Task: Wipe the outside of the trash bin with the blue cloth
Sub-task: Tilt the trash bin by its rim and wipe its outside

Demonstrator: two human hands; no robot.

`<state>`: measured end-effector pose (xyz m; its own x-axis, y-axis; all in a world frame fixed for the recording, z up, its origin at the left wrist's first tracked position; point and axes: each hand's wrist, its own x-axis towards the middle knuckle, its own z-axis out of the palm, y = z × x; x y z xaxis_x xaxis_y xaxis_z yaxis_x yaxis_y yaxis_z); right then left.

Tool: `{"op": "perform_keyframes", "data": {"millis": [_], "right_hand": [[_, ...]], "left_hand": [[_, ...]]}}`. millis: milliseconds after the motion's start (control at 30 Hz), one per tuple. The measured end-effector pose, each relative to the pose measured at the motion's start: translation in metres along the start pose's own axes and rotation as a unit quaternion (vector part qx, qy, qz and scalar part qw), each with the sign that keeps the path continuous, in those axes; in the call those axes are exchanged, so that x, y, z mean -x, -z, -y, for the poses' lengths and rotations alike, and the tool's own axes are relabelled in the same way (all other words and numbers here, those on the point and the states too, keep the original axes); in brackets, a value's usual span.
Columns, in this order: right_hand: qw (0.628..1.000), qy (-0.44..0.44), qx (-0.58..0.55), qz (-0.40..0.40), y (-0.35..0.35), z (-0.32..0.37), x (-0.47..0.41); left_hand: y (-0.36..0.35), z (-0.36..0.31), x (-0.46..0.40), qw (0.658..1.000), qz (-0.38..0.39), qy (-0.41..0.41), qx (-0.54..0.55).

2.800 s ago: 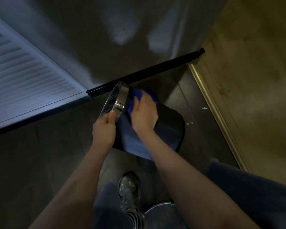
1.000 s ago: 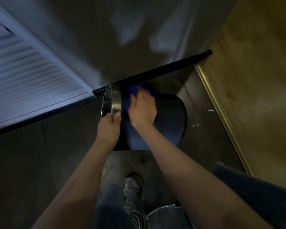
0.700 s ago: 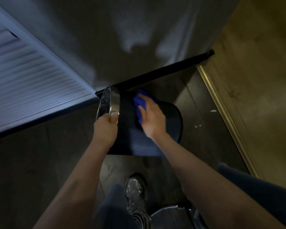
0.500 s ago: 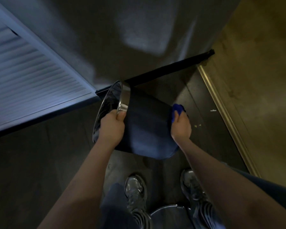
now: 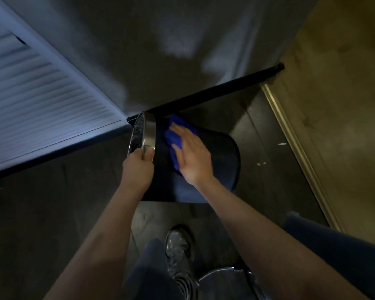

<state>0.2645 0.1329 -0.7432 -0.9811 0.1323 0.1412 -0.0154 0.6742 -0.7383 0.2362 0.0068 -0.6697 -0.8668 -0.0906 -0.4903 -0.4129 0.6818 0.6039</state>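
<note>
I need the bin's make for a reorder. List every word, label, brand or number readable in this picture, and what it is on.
None can be read.
Dark round trash bin with the silver metal rim: no label shows on the side facing the camera.
Bright blue cloth under the right hand: no tag visible.
Left hand grips the rim.
White louvred door: plain.

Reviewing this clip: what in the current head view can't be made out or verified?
- Far side and underside of the trash bin: turned away from the head camera.
- Most of the blue cloth: covered by the right hand, pressed flat on it.
- Bin interior: dark, with the left hand gripping the metal rim.
- Shiny round object at the bottom edge: cut off, unidentifiable.
- Whether the bin is clean: too dim.
</note>
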Motion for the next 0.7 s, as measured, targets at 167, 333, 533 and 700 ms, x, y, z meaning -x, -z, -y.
{"op": "perform_keyframes", "data": {"millis": [167, 333, 533, 700], "right_hand": [[0.950, -0.309, 0.039, -0.026, 0.031, -0.075, 0.031], [0.908, -0.417, 0.025, -0.021, 0.025, -0.064, -0.013], [0.982, -0.182, -0.027, -0.048, -0.010, 0.031, -0.050], [1.000, 0.000, -0.005, 0.015, -0.003, 0.017, -0.004]], "left_hand": [[0.002, -0.003, 0.002, 1.000, 0.016, 0.005, 0.015], [-0.003, -0.011, 0.002, 1.000, 0.008, -0.002, -0.013], [-0.006, -0.009, -0.001, 0.999, -0.001, -0.013, 0.029], [0.000, 0.000, -0.001, 0.995, 0.009, 0.014, 0.102]]}}
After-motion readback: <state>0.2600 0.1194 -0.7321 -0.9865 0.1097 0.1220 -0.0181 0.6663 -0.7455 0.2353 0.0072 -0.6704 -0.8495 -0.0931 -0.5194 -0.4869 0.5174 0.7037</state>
